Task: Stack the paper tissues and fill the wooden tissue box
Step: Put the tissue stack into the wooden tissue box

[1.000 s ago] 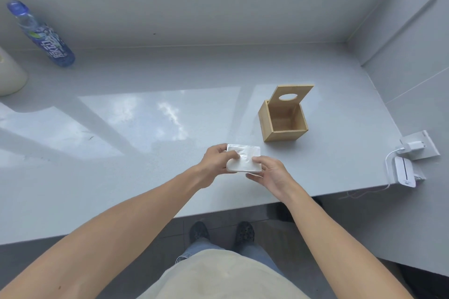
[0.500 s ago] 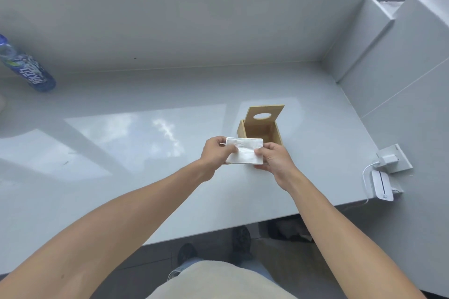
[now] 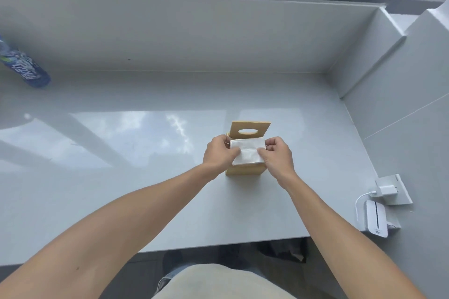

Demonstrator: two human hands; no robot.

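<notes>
A: Which step is this?

B: Filling, by my reading. The tissues [image 3: 247, 152] are gathered into one flat white stack, held level right over the open top of the box [image 3: 243, 172]. The box stands on the desk [image 3: 121, 177] towards its right edge, nearer the front edge than the back, with its lid [image 3: 250, 130] tipped up behind, the oval slot showing.

A: And the hands?

B: The left hand [image 3: 220, 155] pinches the stack's left end, the right hand [image 3: 277, 154] its right end. Both sets of fingers are clamped on the stack, thumbs on top, the rest underneath.

A: Is the stack inside yet?

B: I cannot tell whether its underside touches the rim; it hides the opening. It looks almost as wide as the box, so the fit seems close.

A: So the next move?

B: Square its edges to the box walls, lower it evenly, then slip the fingers out without snagging the top sheet. The lid would follow.
</notes>
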